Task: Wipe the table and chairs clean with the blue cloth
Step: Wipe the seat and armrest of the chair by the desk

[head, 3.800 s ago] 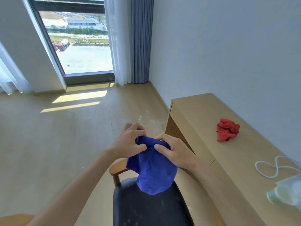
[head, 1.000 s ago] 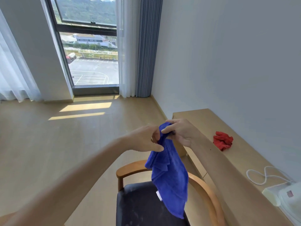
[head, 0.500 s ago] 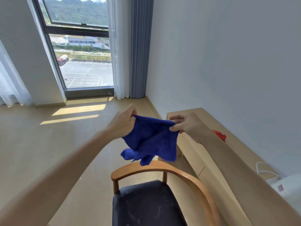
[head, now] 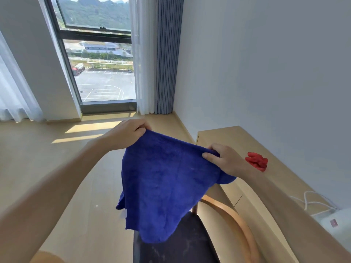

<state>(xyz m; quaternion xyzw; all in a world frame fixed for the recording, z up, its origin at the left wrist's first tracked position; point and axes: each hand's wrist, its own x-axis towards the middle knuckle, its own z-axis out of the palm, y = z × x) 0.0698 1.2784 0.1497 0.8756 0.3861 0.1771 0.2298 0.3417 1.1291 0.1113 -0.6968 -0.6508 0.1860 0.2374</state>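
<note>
Blue cloth (head: 167, 183) now spread wider

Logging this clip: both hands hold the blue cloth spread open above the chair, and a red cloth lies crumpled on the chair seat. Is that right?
Not quite. In the head view the red cloth lies crumpled on the table, not the chair seat. The rest holds: the left hand and right hand hold the blue cloth spread above the chair.

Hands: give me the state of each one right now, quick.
Left hand: closed, pinching one top corner of the blue cloth.
Right hand: closed, pinching the other top corner.
</note>
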